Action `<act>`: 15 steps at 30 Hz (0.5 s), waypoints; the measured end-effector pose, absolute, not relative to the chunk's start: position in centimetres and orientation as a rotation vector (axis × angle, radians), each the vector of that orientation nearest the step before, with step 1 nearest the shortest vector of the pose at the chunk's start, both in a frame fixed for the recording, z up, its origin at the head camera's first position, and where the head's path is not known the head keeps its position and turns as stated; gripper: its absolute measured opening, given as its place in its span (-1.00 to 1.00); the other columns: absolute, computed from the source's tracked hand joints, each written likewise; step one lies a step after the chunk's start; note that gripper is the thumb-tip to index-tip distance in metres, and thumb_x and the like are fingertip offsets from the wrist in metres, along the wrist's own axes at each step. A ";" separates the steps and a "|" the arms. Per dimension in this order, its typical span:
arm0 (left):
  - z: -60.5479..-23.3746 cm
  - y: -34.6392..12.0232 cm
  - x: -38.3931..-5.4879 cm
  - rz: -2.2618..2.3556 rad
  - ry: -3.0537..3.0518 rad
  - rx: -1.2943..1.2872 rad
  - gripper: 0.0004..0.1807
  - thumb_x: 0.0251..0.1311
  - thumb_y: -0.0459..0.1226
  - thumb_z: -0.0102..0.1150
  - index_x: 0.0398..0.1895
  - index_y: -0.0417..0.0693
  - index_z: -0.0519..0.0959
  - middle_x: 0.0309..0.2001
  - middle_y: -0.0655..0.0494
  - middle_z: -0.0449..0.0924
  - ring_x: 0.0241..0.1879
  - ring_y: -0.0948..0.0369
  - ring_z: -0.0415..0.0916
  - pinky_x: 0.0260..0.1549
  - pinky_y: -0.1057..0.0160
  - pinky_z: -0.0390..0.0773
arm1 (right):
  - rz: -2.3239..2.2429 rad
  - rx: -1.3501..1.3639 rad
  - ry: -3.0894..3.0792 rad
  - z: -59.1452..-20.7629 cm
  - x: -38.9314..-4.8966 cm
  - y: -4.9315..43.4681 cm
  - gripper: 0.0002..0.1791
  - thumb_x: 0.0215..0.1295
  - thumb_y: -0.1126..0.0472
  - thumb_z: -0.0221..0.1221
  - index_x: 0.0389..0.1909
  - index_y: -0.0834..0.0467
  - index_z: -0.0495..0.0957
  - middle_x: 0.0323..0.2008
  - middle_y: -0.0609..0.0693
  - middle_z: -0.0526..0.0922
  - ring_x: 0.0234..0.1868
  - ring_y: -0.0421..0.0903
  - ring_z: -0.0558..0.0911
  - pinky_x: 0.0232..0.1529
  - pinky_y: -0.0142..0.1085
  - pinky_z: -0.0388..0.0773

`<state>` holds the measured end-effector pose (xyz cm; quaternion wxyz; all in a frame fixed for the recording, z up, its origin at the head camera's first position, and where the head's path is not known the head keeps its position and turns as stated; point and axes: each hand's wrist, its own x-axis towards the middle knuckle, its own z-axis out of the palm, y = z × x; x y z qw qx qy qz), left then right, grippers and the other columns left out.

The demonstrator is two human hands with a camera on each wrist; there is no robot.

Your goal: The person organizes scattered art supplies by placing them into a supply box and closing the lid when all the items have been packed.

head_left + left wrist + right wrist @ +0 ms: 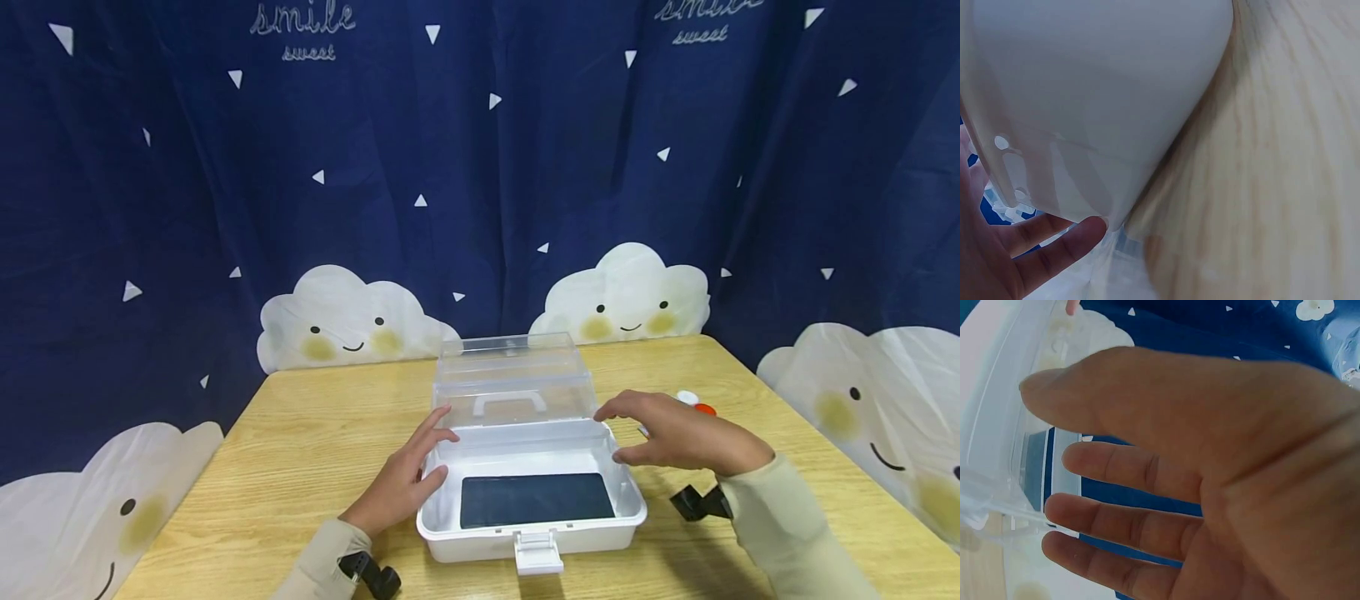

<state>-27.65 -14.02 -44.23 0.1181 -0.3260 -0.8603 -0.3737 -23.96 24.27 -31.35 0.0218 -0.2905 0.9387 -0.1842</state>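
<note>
A white plastic storage box (472,546) stands on the wooden table, its clear lid (517,367) tipped back behind it. Inside on the floor lies a dark, flat rectangular thing (536,500). The front latch (537,554) hangs folded down. My left hand (401,483) is at the box's left side, fingers extended over the rim; in the left wrist view its fingertips touch the back corner. At the back right corner, my right hand (678,433) has its thumb and fingers spread and relaxed, pinching nothing. Whether it touches the rim I cannot tell.
Beyond the right hand lie a white round cap (687,397) and a red one (705,409), with other small items partly hidden. A dark blue curtain (480,167) with clouds hangs along the table's (322,433) far edge.
</note>
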 end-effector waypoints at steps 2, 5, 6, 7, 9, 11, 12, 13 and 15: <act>-44.2 -14.0 -27.7 -1.093 -2.515 -0.955 -0.54 0.24 -0.35 0.13 0.14 0.29 0.39 0.51 0.22 -0.02 -0.63 0.38 0.25 -0.55 0.34 0.43 | -0.566 -0.899 2.922 -31.4 -24.1 24.5 -0.48 0.09 0.07 0.38 0.08 0.14 0.55 0.06 0.01 0.56 -0.09 -0.06 0.53 -0.13 -0.13 0.51; -44.2 -14.0 -27.6 -1.093 -2.521 -0.948 -0.54 0.24 -0.35 0.13 0.14 0.30 0.39 0.51 0.27 -0.04 -0.61 0.38 0.26 -0.55 0.34 0.43 | -0.554 -0.878 2.942 -31.5 -24.3 24.9 -0.49 0.10 0.07 0.37 0.08 0.14 0.54 0.07 0.02 0.56 -0.10 -0.07 0.54 -0.14 -0.14 0.50; -44.2 -14.0 -27.6 -1.092 -2.522 -0.950 -0.55 0.25 -0.35 0.13 0.14 0.29 0.39 0.51 0.27 -0.04 -0.62 0.37 0.25 -0.55 0.34 0.43 | -0.548 -0.874 2.949 -31.5 -24.4 25.0 -0.49 0.10 0.07 0.36 0.08 0.14 0.54 0.06 0.02 0.56 -0.10 -0.07 0.54 -0.14 -0.14 0.50; -44.3 -14.0 -27.6 -1.091 -2.520 -0.953 -0.55 0.25 -0.35 0.13 0.14 0.28 0.39 0.51 0.27 -0.04 -0.59 0.37 0.29 -0.55 0.34 0.43 | -0.548 -0.864 2.953 -31.5 -24.4 25.1 -0.49 0.11 0.07 0.36 0.08 0.14 0.54 0.06 0.02 0.56 -0.09 -0.07 0.54 -0.13 -0.13 0.50; -44.3 -14.0 -27.6 -1.095 -2.519 -0.956 -0.56 0.25 -0.36 0.13 0.15 0.25 0.40 0.51 0.25 -0.04 -0.57 0.36 0.31 -0.55 0.34 0.43 | -0.552 -0.849 2.955 -31.5 -24.5 25.3 -0.50 0.11 0.08 0.36 0.08 0.14 0.54 0.06 0.03 0.55 -0.07 -0.04 0.55 -0.12 -0.11 0.50; -44.3 -14.0 -27.6 -1.097 -2.515 -0.958 -0.56 0.25 -0.36 0.13 0.15 0.20 0.40 0.51 0.21 -0.03 -0.55 0.35 0.33 -0.56 0.33 0.43 | -0.555 -0.836 2.955 -31.5 -24.6 25.5 -0.51 0.12 0.08 0.35 0.07 0.13 0.54 0.06 0.05 0.55 -0.03 0.00 0.54 -0.08 -0.06 0.49; -44.2 -14.0 -27.6 -1.100 -2.514 -0.958 -0.57 0.25 -0.37 0.13 0.15 0.18 0.41 0.51 0.20 -0.03 -0.57 0.36 0.31 -0.56 0.33 0.42 | -0.559 -0.829 2.955 -31.5 -24.6 25.6 -0.52 0.12 0.09 0.35 0.07 0.13 0.54 0.07 0.06 0.54 0.00 0.02 0.54 -0.06 -0.04 0.49; -44.2 -14.0 -27.6 -1.105 -2.518 -0.953 -0.57 0.25 -0.37 0.13 0.15 0.16 0.41 0.51 0.21 -0.03 -0.56 0.36 0.32 -0.56 0.33 0.42 | -0.561 -0.816 2.956 -31.5 -24.7 25.7 -0.52 0.12 0.09 0.35 0.07 0.13 0.54 0.07 0.08 0.54 0.01 0.04 0.54 -0.04 -0.02 0.49; -44.2 -14.0 -27.7 -1.114 -2.526 -0.948 -0.58 0.26 -0.36 0.13 0.16 0.13 0.42 0.51 0.23 -0.04 -0.63 0.36 0.25 -0.57 0.33 0.42 | -0.560 -0.789 2.962 -31.5 -24.8 25.9 -0.53 0.12 0.10 0.35 0.07 0.12 0.54 0.08 0.10 0.52 0.00 0.04 0.53 -0.04 -0.02 0.48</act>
